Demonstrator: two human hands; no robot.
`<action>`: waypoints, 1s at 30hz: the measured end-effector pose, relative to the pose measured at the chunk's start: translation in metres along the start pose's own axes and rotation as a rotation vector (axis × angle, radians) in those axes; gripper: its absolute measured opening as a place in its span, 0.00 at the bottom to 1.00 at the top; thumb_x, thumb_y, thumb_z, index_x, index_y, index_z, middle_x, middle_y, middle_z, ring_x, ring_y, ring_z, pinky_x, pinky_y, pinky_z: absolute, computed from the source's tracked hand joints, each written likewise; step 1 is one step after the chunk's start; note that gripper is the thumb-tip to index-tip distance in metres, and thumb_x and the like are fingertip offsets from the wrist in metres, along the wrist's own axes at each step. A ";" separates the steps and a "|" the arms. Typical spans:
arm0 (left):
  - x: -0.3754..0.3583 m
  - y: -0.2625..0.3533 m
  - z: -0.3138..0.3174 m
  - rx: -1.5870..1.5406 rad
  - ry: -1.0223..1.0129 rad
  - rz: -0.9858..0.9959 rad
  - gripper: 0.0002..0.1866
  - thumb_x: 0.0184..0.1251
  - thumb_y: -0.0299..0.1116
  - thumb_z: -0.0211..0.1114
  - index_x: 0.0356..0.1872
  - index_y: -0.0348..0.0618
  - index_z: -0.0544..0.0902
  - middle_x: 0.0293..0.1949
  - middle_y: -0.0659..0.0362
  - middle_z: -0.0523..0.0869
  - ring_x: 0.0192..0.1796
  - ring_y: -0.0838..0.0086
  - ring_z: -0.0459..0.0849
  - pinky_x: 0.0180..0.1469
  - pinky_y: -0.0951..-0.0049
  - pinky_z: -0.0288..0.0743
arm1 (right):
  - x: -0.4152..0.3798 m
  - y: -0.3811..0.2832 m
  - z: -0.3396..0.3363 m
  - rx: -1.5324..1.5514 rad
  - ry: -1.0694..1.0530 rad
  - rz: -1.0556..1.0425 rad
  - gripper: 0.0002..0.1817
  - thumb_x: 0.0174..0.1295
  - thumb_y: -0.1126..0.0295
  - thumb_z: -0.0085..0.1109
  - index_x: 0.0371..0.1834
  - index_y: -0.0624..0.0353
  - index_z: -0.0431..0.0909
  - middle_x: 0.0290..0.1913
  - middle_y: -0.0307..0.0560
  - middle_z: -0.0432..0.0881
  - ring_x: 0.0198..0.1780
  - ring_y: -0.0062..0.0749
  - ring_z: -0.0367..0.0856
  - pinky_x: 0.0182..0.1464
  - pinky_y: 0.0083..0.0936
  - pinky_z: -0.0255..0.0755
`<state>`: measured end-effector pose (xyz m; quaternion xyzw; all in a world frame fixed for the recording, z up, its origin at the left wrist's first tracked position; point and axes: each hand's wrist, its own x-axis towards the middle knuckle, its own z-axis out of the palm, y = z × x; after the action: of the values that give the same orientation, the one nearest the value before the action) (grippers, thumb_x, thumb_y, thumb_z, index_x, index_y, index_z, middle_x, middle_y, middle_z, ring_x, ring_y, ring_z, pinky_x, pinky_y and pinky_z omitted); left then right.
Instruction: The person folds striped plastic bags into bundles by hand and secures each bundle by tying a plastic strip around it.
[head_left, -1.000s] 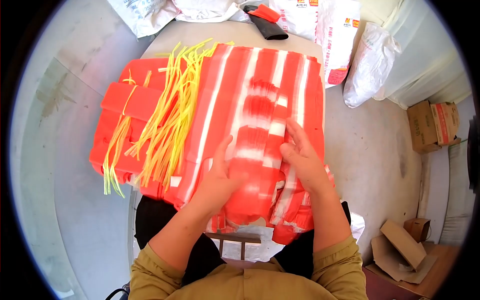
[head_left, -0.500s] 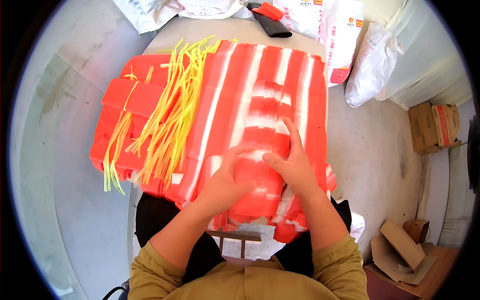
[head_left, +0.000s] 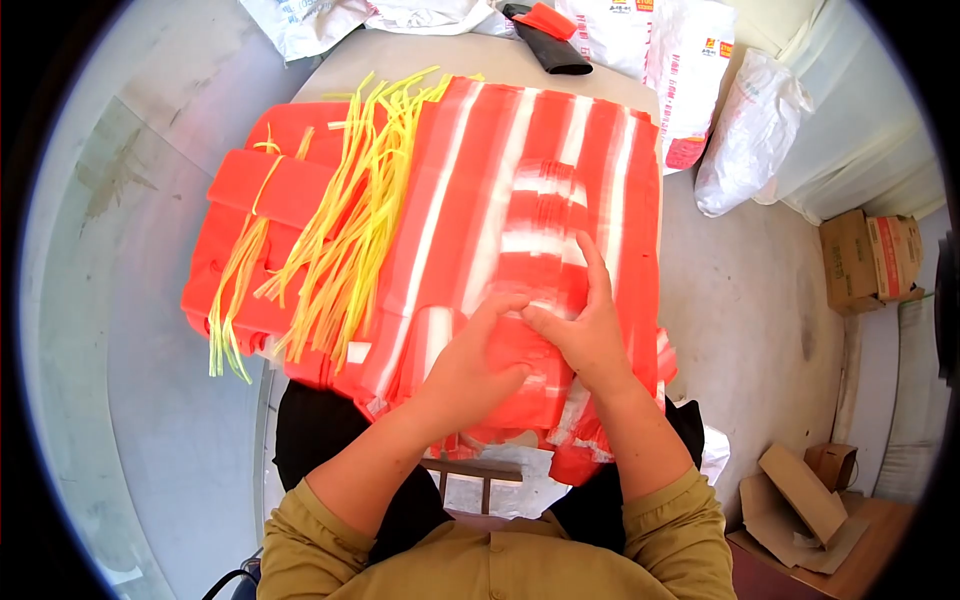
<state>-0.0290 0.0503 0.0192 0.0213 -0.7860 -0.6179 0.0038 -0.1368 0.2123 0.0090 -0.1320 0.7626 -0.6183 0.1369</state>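
Red-and-white striped plastic sheets (head_left: pixel 430 200) lie in a stack before me. On them rests a narrower folded bundle (head_left: pixel 535 260) of the same striped plastic, running toward my lap. My left hand (head_left: pixel 475 360) lies on the left side of the bundle's near part, fingers apart. Against its right side is my right hand (head_left: pixel 585 325), thumb and fingers spread, the thumb near my left fingertips. Yellow strips (head_left: pixel 350 230) lie loose along the stack's left edge. Further left is a folded red bundle (head_left: pixel 270 195) with a yellow strip tied round it.
White printed sacks (head_left: pixel 690 80) stand beyond the table (head_left: pixel 400 50), beside a black and red roll (head_left: pixel 550 40). A white bag (head_left: pixel 755 130) stands at the right. Cardboard boxes (head_left: pixel 850 260) are at the far right, with flattened cardboard (head_left: pixel 800 500) lower down.
My left hand has shifted slightly right, its fingertips now closer to my right thumb. The whole view has moved a little. The bundle stays in about the same place.
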 end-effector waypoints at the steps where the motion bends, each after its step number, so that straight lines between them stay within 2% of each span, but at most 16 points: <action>1: 0.000 0.001 -0.001 0.015 -0.001 0.007 0.38 0.66 0.18 0.68 0.77 0.41 0.67 0.68 0.57 0.73 0.64 0.78 0.78 0.63 0.75 0.77 | 0.000 0.002 -0.001 0.040 -0.006 0.006 0.57 0.56 0.66 0.80 0.88 0.56 0.53 0.83 0.59 0.60 0.84 0.49 0.59 0.81 0.45 0.63; 5: 0.001 -0.002 -0.003 -0.266 -0.012 -0.115 0.38 0.66 0.16 0.67 0.78 0.42 0.66 0.68 0.57 0.73 0.63 0.79 0.78 0.63 0.75 0.77 | -0.006 -0.021 0.002 0.541 0.027 0.102 0.61 0.59 0.76 0.77 0.91 0.56 0.43 0.85 0.57 0.57 0.82 0.43 0.64 0.77 0.40 0.71; 6: 0.002 -0.001 -0.004 -0.300 -0.009 -0.115 0.38 0.66 0.16 0.66 0.78 0.43 0.66 0.68 0.57 0.73 0.63 0.79 0.78 0.62 0.75 0.77 | -0.007 -0.024 0.002 0.538 0.006 0.119 0.61 0.59 0.77 0.76 0.91 0.56 0.42 0.84 0.56 0.57 0.82 0.43 0.64 0.77 0.41 0.71; 8: 0.002 -0.003 -0.004 -0.331 0.002 -0.127 0.38 0.65 0.19 0.68 0.78 0.44 0.68 0.70 0.55 0.74 0.68 0.72 0.77 0.67 0.71 0.74 | -0.010 -0.026 0.001 0.530 -0.036 0.155 0.62 0.58 0.77 0.75 0.91 0.56 0.39 0.84 0.55 0.57 0.82 0.44 0.65 0.77 0.41 0.71; 9: 0.002 -0.007 -0.002 -0.327 0.010 -0.138 0.38 0.64 0.23 0.70 0.77 0.45 0.69 0.72 0.52 0.75 0.73 0.64 0.75 0.72 0.66 0.71 | -0.011 -0.024 0.001 0.428 -0.045 0.123 0.62 0.58 0.76 0.76 0.91 0.58 0.40 0.83 0.57 0.58 0.80 0.44 0.67 0.75 0.39 0.73; 11: 0.002 -0.006 0.000 -0.268 0.019 -0.135 0.38 0.64 0.25 0.71 0.77 0.44 0.70 0.72 0.52 0.76 0.75 0.63 0.75 0.74 0.65 0.70 | -0.012 -0.015 0.001 0.222 -0.056 0.058 0.61 0.58 0.73 0.76 0.90 0.61 0.41 0.82 0.60 0.60 0.78 0.43 0.70 0.71 0.36 0.77; 13: 0.003 0.002 0.002 -0.155 0.026 -0.108 0.38 0.65 0.20 0.69 0.78 0.41 0.68 0.68 0.55 0.77 0.66 0.75 0.78 0.67 0.72 0.75 | -0.011 -0.008 0.003 0.162 -0.044 0.005 0.62 0.57 0.72 0.78 0.89 0.62 0.42 0.83 0.60 0.59 0.78 0.44 0.70 0.71 0.36 0.77; 14: 0.003 0.003 0.002 -0.125 0.026 -0.100 0.38 0.65 0.21 0.70 0.78 0.41 0.69 0.69 0.55 0.77 0.68 0.74 0.77 0.68 0.72 0.74 | -0.011 -0.005 0.004 0.132 -0.038 -0.021 0.62 0.56 0.72 0.78 0.89 0.63 0.43 0.83 0.61 0.58 0.78 0.44 0.69 0.71 0.36 0.76; 19: 0.002 -0.001 0.004 -0.049 0.022 -0.044 0.38 0.65 0.25 0.70 0.77 0.39 0.69 0.73 0.52 0.76 0.75 0.69 0.74 0.73 0.69 0.70 | -0.009 -0.001 0.007 0.098 -0.012 -0.009 0.62 0.54 0.71 0.79 0.89 0.64 0.44 0.83 0.62 0.57 0.79 0.44 0.67 0.73 0.37 0.75; 22: 0.002 0.000 0.004 -0.060 0.017 -0.080 0.39 0.63 0.30 0.73 0.77 0.46 0.70 0.73 0.46 0.77 0.77 0.51 0.75 0.76 0.57 0.70 | -0.009 -0.002 0.007 0.105 -0.013 0.010 0.62 0.55 0.71 0.78 0.89 0.64 0.44 0.82 0.62 0.59 0.78 0.44 0.69 0.72 0.37 0.75; 29: 0.001 0.014 0.000 -0.003 0.042 -0.077 0.41 0.65 0.34 0.75 0.79 0.45 0.68 0.75 0.45 0.76 0.76 0.49 0.76 0.75 0.56 0.72 | -0.008 -0.008 0.008 0.224 -0.035 0.049 0.63 0.54 0.74 0.78 0.89 0.63 0.42 0.78 0.60 0.67 0.72 0.41 0.76 0.68 0.34 0.80; 30: 0.000 0.017 0.000 0.014 0.057 -0.083 0.41 0.65 0.34 0.75 0.79 0.45 0.68 0.75 0.45 0.76 0.75 0.49 0.77 0.74 0.55 0.73 | -0.008 -0.011 0.007 0.238 -0.035 0.067 0.63 0.55 0.75 0.78 0.90 0.62 0.41 0.78 0.60 0.66 0.73 0.41 0.76 0.67 0.35 0.80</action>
<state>-0.0290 0.0541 0.0355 0.0714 -0.7882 -0.6113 0.0007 -0.1260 0.2067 0.0187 -0.0998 0.6853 -0.6972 0.1854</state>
